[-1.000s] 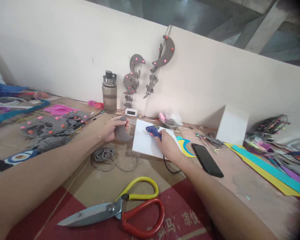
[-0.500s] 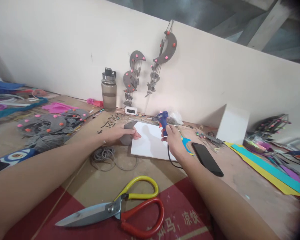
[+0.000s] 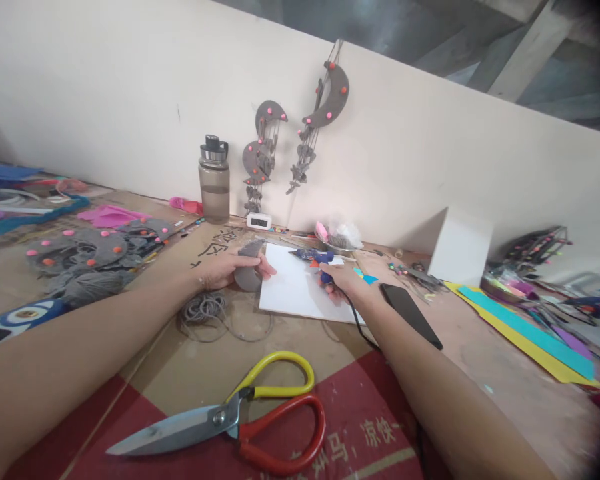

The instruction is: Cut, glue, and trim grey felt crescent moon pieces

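Though upright earlier, glue gun (image 3: 321,256) now sideways

My worktable (image 3: 473,373) carries a printed cardboard sheet (image 3: 170,370); on the cardboard I note yellow-and-red-handled scissors (image 3: 175,430) and a loose coil of grey cord (image 3: 205,308). Also recorded: a white board (image 3: 291,291) ahead of me, a black phone (image 3: 413,319) right of it.

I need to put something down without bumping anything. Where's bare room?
Right: a broad patch between the phone, the right forearm and the yellow sheet. Front: a smaller one between the gray cord and the scissors. Crowded: the left, with gray felt pieces, and the flat white board, where the right hand holds a glue gun.
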### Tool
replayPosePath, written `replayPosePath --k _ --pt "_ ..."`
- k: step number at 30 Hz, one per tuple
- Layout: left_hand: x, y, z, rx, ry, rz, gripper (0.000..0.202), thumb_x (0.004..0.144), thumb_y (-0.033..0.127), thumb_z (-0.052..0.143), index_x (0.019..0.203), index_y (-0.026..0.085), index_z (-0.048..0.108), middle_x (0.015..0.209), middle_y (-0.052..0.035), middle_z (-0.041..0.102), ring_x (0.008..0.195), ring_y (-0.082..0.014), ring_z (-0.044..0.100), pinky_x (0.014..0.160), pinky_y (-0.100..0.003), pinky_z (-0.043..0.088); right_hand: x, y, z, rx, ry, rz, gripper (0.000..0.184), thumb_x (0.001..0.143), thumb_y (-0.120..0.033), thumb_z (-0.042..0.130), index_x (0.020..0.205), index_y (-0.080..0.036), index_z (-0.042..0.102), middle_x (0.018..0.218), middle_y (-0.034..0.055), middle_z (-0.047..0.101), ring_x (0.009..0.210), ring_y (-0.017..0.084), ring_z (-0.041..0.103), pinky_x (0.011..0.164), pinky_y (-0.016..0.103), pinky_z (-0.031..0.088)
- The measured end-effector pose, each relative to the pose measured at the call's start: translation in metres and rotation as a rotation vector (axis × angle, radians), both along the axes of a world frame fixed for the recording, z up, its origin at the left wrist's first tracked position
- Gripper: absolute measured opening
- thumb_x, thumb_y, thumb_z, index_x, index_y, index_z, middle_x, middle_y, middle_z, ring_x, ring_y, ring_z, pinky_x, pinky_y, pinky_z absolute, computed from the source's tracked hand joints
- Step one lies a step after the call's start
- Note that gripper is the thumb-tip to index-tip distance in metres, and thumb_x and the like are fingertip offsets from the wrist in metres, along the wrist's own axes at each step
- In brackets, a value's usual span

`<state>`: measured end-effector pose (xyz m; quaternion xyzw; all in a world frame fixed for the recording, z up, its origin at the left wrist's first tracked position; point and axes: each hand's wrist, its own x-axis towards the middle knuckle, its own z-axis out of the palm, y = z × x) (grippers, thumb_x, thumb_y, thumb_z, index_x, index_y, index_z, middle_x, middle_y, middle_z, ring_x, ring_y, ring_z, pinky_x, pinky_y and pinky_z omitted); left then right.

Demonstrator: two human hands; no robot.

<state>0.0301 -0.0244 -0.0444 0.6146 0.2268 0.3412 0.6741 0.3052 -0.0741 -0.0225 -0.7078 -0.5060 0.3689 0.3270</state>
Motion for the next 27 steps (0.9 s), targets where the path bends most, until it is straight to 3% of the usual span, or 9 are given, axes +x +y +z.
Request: replayPosePath --k 3,7,10,12,16,27 --pt "-0.001 0.004 -0.003 -0.078 -0.053 0.022 0.02 0.081 0.026 0.064 0.084 0.008 0.072 0.085 -0.0173 0.073 0.075 -0.022 0.068 0.074 -0.032 0.052 0.003 0.001 -0.003 0.037 -0.233 -0.011 0.029 0.091 -0.042 0.052 0.074 -0.019 0.055 0.053 0.0013 0.057 0.045 0.014 0.053 0.046 0.025 0.041" --pt "-0.008 0.015 -0.004 -0.187 -0.232 0.163 0.012 0.083 0.023 0.06 0.084 0.012 0.067 0.065 -0.0077 0.067 0.06 -0.017 0.062 0.059 -0.027 0.051 0.003 0.0 -0.002 0.109 -0.519 -0.016 0.026 0.086 -0.042 0.058 0.08 -0.016 0.063 0.084 0.0133 0.07 0.085 0.024 0.066 0.074 0.03 0.046" --pt "-0.014 0.022 -0.003 -0.214 -0.317 0.199 0.011 0.083 0.021 0.056 0.086 0.014 0.064 0.057 -0.003 0.059 0.054 -0.0153 0.057 0.053 -0.025 0.048 0.001 -0.002 -0.003 0.125 -0.656 -0.035 0.03 0.085 -0.041 0.058 0.092 -0.013 0.068 0.113 0.0204 0.065 0.114 0.032 0.057 0.091 0.037 0.042" --pt "-0.016 0.024 -0.004 -0.237 -0.334 0.172 0.013 0.083 0.021 0.054 0.09 0.015 0.063 0.055 -0.0012 0.055 0.052 -0.0147 0.053 0.053 -0.026 0.047 -0.001 -0.004 -0.006 0.119 -0.769 -0.068 0.036 0.087 -0.042 0.054 0.104 -0.012 0.067 0.125 0.0228 0.058 0.122 0.036 0.049 0.096 0.043 0.039" --pt "-0.014 0.024 -0.006 -0.26 -0.305 0.136 0.015 0.083 0.023 0.052 0.092 0.015 0.061 0.055 -0.0006 0.052 0.051 -0.0148 0.051 0.053 -0.026 0.046 -0.006 -0.007 -0.011 0.106 -0.912 -0.078 0.04 0.091 -0.042 0.047 0.114 -0.013 0.064 0.124 0.0221 0.056 0.121 0.038 0.048 0.094 0.05 0.04" --pt "-0.009 0.015 0.008 -0.292 -0.363 0.221 0.028 0.087 0.029 0.039 0.088 0.012 0.061 0.057 -0.0052 0.052 0.053 -0.0176 0.05 0.054 -0.029 0.046 -0.014 -0.013 -0.011 0.181 -0.884 -0.029 0.035 0.092 -0.042 0.047 0.106 -0.016 0.065 0.116 0.0222 0.058 0.114 0.039 0.052 0.087 0.051 0.044"
